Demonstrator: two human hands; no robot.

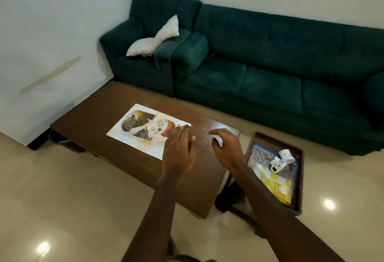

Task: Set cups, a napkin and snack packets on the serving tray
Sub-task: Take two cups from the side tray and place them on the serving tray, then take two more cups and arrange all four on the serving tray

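- Serving tray (133,132), flat w/ gold-and-brown pattern, lies on the dark wood coffee table (87,120); two small white cups (156,125) stand upright on it, just beside each other
- Left hand (179,147) hovers flat over the tray's right edge, fingers spread & straight, holding nothing; right hand (225,147) is just beside it over bare table, fingers loosely curled, also empty
- An orange-pink item (169,130) lies on the tray right by the cups, partly under the left fingers; blurred, can't tell if napkin or packet
- Dark brown tray (299,178) sits low to the right of the table; in it two more white cups (282,159) tipped on their sides, touching, on top of a yellow snack packet (276,186) & clear wrapping
- Handling, prob.: cups look ceramic, so light but fragile & smooth; best taken by handle or round the body, one at a time; tipped ones may roll
- Packet likely soft, crinkly, light; pinch at an edge seam
- Hidden: tray's near-right corner behind the left hand; what the brown tray rests on is unclear; cup handles too small to make out
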